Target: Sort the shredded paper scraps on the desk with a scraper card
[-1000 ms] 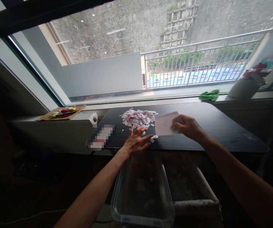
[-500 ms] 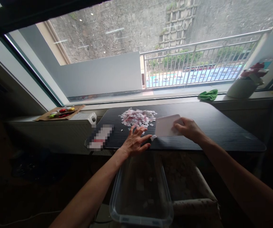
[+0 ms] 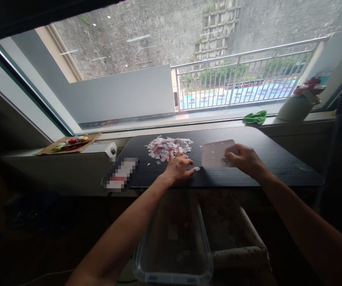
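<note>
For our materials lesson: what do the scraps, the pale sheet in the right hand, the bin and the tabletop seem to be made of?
Scraps: likely matte paper; thin, flat, angular bits.
Pale sheet: perhaps smooth plastic; it looks stiff and flat, but card is possible.
Bin: probably glossy clear plastic; see-through walls, shiny rim.
Tabletop: perhaps satin laminate; fine parallel grain lines.

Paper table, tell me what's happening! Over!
Left grip open, by paper pile. Right grip closed on pale flat tool. Loose scrap between grips.
</note>
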`<state>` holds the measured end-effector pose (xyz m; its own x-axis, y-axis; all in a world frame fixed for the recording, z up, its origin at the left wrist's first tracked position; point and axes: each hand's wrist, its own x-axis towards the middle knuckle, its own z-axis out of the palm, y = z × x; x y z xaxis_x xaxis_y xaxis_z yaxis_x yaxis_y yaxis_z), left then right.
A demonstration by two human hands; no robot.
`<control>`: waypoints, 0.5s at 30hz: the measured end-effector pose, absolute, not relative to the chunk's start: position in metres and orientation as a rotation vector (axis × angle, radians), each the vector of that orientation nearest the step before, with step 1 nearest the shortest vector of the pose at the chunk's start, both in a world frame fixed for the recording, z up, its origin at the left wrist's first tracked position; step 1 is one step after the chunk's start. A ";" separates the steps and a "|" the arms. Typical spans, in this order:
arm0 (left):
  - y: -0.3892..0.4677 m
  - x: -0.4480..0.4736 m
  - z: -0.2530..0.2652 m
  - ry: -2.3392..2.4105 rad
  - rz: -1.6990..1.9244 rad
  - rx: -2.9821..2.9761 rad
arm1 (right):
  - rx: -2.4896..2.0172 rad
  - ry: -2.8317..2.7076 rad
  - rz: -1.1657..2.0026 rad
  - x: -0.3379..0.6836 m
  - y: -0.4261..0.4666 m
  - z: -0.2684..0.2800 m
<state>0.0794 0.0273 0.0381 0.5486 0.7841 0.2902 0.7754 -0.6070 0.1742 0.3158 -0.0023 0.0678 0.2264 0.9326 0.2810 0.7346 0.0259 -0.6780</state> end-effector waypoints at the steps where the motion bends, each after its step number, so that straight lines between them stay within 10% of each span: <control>1: 0.031 0.085 0.040 1.363 0.466 2.753 | -1.759 -1.554 0.304 0.318 -0.002 0.067; 15: 0.048 0.095 0.047 1.433 0.370 2.683 | -1.772 -1.562 0.271 0.324 -0.009 0.058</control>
